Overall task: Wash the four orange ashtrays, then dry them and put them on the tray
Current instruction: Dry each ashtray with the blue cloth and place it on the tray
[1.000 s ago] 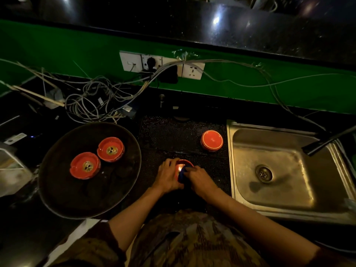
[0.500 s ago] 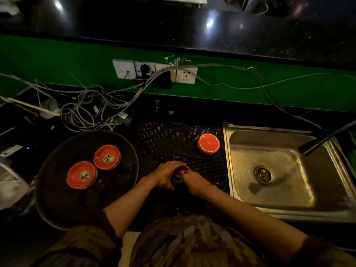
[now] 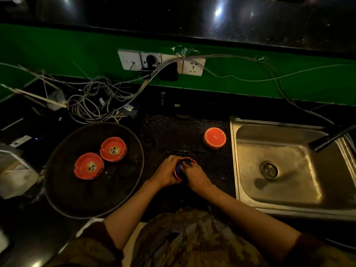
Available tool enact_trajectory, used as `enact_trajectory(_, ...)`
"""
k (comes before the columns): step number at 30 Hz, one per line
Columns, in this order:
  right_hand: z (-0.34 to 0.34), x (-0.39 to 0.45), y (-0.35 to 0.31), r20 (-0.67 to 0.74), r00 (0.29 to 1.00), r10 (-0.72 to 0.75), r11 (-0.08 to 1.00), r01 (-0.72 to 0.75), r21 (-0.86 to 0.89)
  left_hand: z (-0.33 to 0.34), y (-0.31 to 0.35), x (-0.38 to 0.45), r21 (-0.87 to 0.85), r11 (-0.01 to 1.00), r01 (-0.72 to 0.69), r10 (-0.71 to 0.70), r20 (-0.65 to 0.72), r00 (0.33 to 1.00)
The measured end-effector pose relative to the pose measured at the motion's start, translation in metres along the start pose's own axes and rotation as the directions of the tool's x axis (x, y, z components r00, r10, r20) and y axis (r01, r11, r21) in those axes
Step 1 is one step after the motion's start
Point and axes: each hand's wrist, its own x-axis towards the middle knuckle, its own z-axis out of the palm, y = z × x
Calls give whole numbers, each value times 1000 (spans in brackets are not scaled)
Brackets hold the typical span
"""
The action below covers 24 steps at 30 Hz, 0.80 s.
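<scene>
Two orange ashtrays (image 3: 88, 166) (image 3: 113, 149) sit upright on the round dark tray (image 3: 100, 205) at the left. A third ashtray (image 3: 214, 138) lies upside down on the black mat (image 3: 173, 132) beside the sink. The fourth ashtray (image 3: 190, 160) is held over the mat between both hands, mostly hidden. My left hand (image 3: 165, 171) grips its left side. My right hand (image 3: 194, 175) presses a blue cloth (image 3: 180, 166) into it.
A steel sink (image 3: 289, 170) with a drain (image 3: 269, 169) and a dark tap (image 3: 331, 138) is at the right. Tangled cables (image 3: 96, 105) and wall sockets (image 3: 161, 61) lie behind the tray. Pale clutter (image 3: 13, 170) sits at the far left.
The hands have stayed over the mat while the right hand and cloth shift inside the ashtray. The ashtray has tilted slightly. The camera view has drifted.
</scene>
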Motion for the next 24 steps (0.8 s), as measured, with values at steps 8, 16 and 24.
enact_trajectory(8,-33,-12,16,133,990,-44,998,36,59,-9,3,19,87,992,-92,75,178,981)
enact_trajectory(16,-15,-8,4,27,999,29,996,-27,-89,20,16,-13,-84,978,190,-201,-152,968)
enact_trajectory(24,-1,16,-1,60,998,4,1000,-5,13,-13,8,-5,-35,985,167,-167,-13,986)
